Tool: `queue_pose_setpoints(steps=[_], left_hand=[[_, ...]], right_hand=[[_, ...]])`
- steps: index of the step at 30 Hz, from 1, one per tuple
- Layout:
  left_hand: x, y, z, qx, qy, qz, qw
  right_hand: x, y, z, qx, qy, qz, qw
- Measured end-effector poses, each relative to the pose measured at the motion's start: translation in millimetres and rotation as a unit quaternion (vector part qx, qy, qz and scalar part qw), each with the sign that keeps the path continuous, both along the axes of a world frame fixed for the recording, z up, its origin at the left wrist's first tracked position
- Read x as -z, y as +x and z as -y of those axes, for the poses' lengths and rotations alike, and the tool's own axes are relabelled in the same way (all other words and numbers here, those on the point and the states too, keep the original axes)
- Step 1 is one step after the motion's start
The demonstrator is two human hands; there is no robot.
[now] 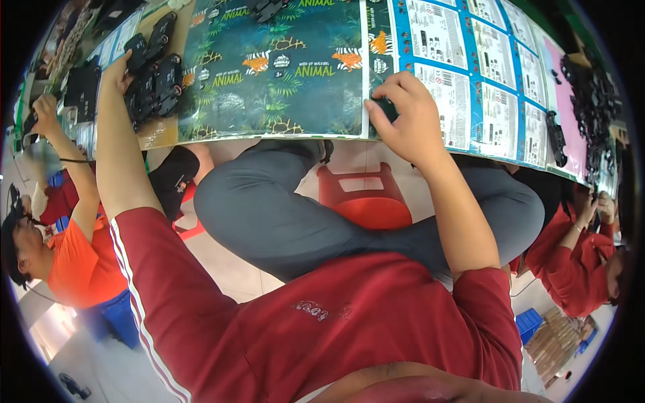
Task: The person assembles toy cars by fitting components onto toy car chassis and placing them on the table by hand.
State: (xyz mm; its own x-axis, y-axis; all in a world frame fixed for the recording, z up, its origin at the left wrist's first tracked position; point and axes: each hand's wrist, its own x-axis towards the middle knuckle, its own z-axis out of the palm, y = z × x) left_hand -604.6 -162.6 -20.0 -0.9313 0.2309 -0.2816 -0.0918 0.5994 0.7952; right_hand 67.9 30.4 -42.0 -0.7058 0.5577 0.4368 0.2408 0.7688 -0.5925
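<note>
At the far left of the table my left hand (117,74) reaches out to a group of black plastic parts shaped like toy car bases. Its fingers are bent round the near edge of one black plastic part (139,52), though part of the grip is hidden. More of these black parts (156,87) lie close together beside it on a brown board. Right of centre, my right hand (411,119) rests at the table's near edge with fingers curled and thumb bent in. Something dark shows between thumb and fingers, too hidden to name.
Green animal-print sheets (282,101) and blue-and-white printed sheets (440,101) cover the table. Many small black parts (591,114) are heaped on the right. A red stool (363,198) stands under the table. A person in orange (80,262) works left, another in red (574,269) right.
</note>
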Motion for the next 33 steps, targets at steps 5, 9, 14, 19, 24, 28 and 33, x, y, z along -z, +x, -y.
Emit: queue_pose_setpoints(steps=[5, 9, 14, 19, 24, 28, 33], left_hand=[[-2.9, 62.6, -54.2, 0.085, -0.339, -0.456, 0.818], [-23.2, 162.0, -76.7, 0.267, -0.071, -0.57, 0.773], [-47.2, 355.4, -140.0, 0.321, -0.125, -0.358, 0.868], [-25.2, 368.5, -171.5, 0.246, -0.143, -0.276, 0.918], [-11.4, 374.3, -153.5, 0.198, 0.03, -0.415, 0.888], [-23.4, 424.9, -139.1, 0.265, 0.111, -0.499, 0.818], [2.0, 505.1, -128.5, 0.479, 0.205, -0.196, 0.831]], right_hand=[[0.8, 6.5, -8.3, 0.002, -0.001, 0.046, 0.999], [-3.5, -2.5, -7.9, -0.014, -0.022, 0.058, 0.998], [-10.3, -13.4, -10.3, 0.055, -0.039, 0.107, 0.992], [-0.1, -10.7, -3.4, 0.018, -0.019, 0.04, 0.999], [1.1, -4.1, -8.0, 0.031, -0.076, -0.011, 0.997], [3.9, 3.3, -8.1, 0.029, -0.13, -0.054, 0.99], [-3.5, 6.0, 16.7, 0.055, -0.198, -0.09, 0.975]])
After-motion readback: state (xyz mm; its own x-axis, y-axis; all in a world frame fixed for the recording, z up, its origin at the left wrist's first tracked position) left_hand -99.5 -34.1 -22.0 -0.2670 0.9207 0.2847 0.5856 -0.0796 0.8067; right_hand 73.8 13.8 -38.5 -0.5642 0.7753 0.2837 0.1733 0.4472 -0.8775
